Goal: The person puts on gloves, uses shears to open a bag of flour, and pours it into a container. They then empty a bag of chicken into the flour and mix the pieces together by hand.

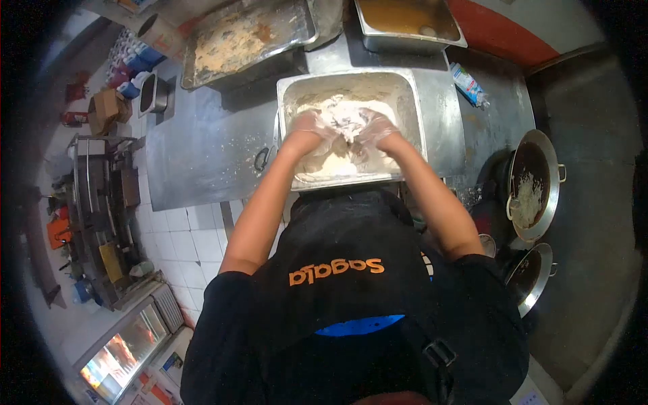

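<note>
A deep rectangular metal pan (284, 101) stands on the steel table in front of me, with white flour (339, 164) inside. My left hand (314, 129) is at the pan's left side and my right hand (376, 132) at its right, both coated with flour and seemingly in thin clear gloves. Between them are flour-covered pieces (347, 119), which both hands touch. The fingers are partly buried and blurred, so their grip does not show.
A wide tray with crumbly flour (229, 50) lies at the back left. Behind the pan stands a container of brownish liquid (405, 17). A blue-and-white packet (469, 86) lies to the right, near two large round pans (530, 185) (530, 277).
</note>
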